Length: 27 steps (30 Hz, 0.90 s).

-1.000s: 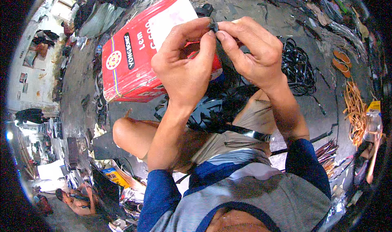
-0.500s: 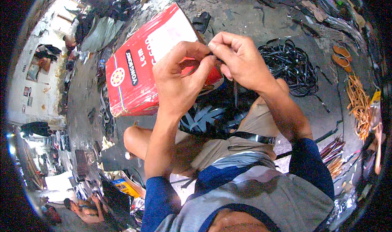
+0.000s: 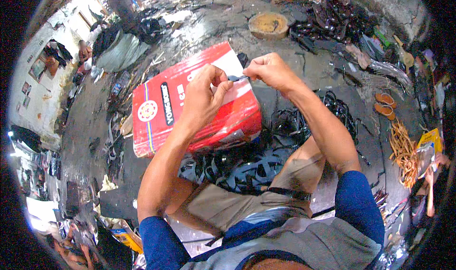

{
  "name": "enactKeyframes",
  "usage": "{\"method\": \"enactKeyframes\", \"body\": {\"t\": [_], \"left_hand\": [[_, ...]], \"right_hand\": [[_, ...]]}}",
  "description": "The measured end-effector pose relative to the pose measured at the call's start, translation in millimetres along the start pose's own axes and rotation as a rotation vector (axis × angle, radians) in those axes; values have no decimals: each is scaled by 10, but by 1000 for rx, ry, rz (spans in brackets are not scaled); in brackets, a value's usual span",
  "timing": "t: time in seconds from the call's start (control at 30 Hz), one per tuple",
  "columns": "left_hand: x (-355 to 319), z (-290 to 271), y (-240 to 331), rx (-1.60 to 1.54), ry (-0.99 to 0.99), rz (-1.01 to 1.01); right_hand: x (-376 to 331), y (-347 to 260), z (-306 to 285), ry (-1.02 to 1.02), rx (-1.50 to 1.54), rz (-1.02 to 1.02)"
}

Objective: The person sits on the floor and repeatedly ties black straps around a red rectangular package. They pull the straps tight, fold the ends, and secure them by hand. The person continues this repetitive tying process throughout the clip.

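My left hand (image 3: pixel 205 93) and my right hand (image 3: pixel 274 72) are raised over a red and white cardboard box (image 3: pixel 199 132). Between them stretches a short, narrow dark strip (image 3: pixel 236 78). The thumb and forefinger of my left hand pinch one end, and the fingertips of my right hand close on the other. Fingers partly cover both ends of it. Beyond my crossed legs, close to the box, lies a heap of glossy black straps (image 3: pixel 247 170).
More tangled black strips (image 3: pixel 332 120) lie beyond my right knee. Further right are orange sandals (image 3: pixel 384 105) and a bundle of tan strips (image 3: pixel 403 151). A round wooden block (image 3: pixel 268 25) stands at the back, beside a dark pile (image 3: pixel 337 25). Other people sit around the edges.
My hands have drawn apart, exposing the strip between them. The head view has shifted, so the round block and dark pile at the back show more fully.
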<state>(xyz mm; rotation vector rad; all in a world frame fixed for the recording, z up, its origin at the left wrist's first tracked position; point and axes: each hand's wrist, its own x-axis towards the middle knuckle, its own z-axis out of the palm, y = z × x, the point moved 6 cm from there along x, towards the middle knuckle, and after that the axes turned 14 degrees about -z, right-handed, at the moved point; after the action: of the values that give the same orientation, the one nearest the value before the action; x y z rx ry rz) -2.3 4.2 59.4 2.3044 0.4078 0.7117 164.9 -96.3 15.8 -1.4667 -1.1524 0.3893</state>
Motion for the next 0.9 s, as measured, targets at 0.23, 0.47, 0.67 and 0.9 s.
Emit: {"method": "enactKeyframes", "body": {"t": [0.23,0.47,0.67,0.9], "left_hand": [[167,192,-237,-16,-69,70],[39,129,-169,40,5,197],[-33,142,-184,37,-34,170],[-72,180,-122,378,-130,246]], "right_hand": [[46,208,85,-9,-31,25],[25,200,109,-17,90,-47],[-103,354,212,-75,543,161],[-237,498,47,-67,552,211]]}}
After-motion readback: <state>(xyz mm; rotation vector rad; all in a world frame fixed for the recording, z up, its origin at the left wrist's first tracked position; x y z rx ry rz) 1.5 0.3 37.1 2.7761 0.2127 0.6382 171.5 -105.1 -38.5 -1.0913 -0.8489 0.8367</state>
